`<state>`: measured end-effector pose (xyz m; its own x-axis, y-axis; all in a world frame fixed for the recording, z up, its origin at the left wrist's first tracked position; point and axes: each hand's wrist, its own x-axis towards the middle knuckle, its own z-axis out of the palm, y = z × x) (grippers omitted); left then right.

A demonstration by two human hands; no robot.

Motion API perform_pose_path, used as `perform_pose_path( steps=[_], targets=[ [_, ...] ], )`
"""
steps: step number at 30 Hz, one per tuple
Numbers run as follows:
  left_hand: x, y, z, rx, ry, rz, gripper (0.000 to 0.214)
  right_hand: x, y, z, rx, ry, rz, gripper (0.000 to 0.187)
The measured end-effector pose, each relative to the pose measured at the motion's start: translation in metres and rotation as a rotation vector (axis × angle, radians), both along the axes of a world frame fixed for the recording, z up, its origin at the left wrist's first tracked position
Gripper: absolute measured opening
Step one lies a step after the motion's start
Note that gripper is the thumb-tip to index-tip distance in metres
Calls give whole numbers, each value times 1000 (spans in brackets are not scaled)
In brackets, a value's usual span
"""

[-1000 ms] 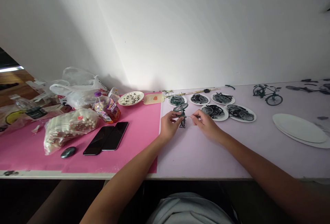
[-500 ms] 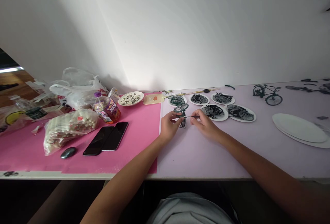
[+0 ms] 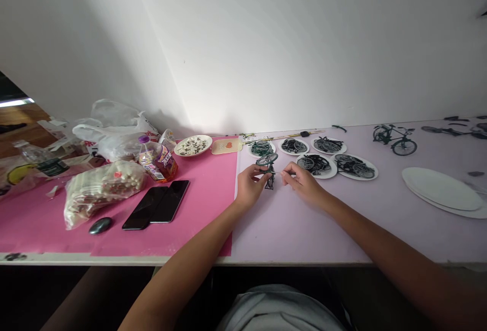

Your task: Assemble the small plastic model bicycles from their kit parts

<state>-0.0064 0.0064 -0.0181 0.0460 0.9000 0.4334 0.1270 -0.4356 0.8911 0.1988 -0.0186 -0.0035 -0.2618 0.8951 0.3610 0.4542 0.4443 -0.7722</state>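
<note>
Left hand (image 3: 249,185) closes its fingers on a small dark-green, half-built model bicycle (image 3: 268,168), mid-way along the pale lilac counter (image 3: 304,229). Right hand (image 3: 302,183) pinches a thin metal rod (image 3: 279,172), its tip meeting the bicycle's right side.

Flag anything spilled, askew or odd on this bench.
No spill or damage shows. Two oddities: loose dark parts lie bare on the table at far right, off the plates holding the other parts, and a dark scrap sits on the front left edge. Left hand and right hand pinch the small bike model.
</note>
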Motion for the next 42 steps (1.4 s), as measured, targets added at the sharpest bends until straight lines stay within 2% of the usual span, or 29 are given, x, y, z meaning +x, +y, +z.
perform_pose_path(
  steps=[13,16,22,42],
  targets=[
    [0,0,-1,7,11,-20,20,0,1,-2,-28,3,-31,48],
    [0,0,-1,5,2,-16,20,-1,1,-3,-60,9,-14,45],
    [0,0,0,0,-3,-23,20,-3,-1,-4,-76,73,-15,26],
    [0,0,1,-19,3,-24,23,-2,-3,0,-33,21,9,33]
  ],
)
